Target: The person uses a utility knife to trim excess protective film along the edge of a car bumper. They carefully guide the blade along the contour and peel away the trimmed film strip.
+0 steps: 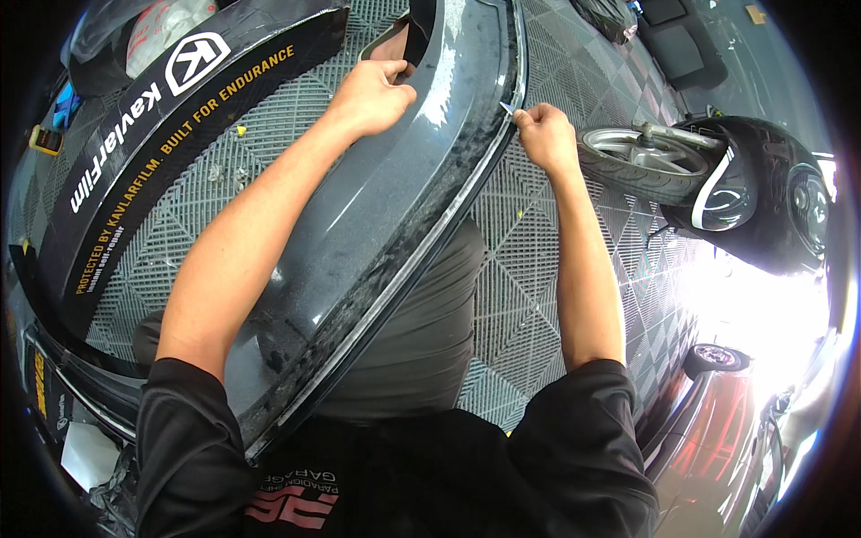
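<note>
A long dark grey car bumper (359, 206) lies slantwise across my lap, with dusty smears and a pale worn patch near its far end. My left hand (372, 97) is closed at the bumper's left edge, the fingers bent round beside an opening; what lies under the fingertips is partly hidden. At the right edge, my right hand (545, 134) pinches a small pointed blade (508, 108). Its tip points left and touches, or nearly touches, the black trim strip (489, 166) that runs along that edge. Most of the blade is hidden in the fingers.
Left of the bumper curves a black printed panel (179, 117). Grey grid tiles (516, 332) cover the floor. A dark motorcycle (735, 179) stands at the right, its front wheel (641, 161) close to my right forearm. Farther down on the right is a red car (708, 439).
</note>
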`<state>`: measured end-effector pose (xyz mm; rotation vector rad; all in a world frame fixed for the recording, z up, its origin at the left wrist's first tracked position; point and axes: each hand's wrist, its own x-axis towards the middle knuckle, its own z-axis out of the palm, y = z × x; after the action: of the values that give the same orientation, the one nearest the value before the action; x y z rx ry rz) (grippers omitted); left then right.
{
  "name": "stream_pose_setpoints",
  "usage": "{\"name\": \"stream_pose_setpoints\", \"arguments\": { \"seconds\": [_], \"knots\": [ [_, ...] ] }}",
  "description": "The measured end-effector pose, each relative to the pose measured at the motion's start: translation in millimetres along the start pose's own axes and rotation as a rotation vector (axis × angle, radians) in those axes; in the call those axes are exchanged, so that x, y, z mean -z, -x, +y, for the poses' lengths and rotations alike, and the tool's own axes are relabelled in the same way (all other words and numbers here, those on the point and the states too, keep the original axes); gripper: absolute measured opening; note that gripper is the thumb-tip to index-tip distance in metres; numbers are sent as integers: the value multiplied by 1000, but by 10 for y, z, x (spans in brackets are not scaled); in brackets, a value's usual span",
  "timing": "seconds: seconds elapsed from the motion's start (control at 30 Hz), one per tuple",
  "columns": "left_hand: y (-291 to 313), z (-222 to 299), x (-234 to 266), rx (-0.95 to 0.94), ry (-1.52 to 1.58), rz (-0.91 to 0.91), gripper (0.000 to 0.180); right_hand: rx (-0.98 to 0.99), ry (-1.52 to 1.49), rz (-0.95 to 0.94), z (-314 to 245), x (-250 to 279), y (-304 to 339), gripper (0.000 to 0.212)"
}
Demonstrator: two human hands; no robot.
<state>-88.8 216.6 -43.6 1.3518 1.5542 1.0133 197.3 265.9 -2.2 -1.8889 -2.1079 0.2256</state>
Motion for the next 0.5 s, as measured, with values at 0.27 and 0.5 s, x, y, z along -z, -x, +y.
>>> {"name": "stream_pose_setpoints", "arguments": {
  "seconds": [0.27,0.5],
  "knots": [
    [-8,-25,-44,-42,45,33,66,-14,-38,-30,-171,-12,583,33],
    [5,30,10,24,-37,-20,59,-59,-68,23,-194,114,399,31]
  ]
}}
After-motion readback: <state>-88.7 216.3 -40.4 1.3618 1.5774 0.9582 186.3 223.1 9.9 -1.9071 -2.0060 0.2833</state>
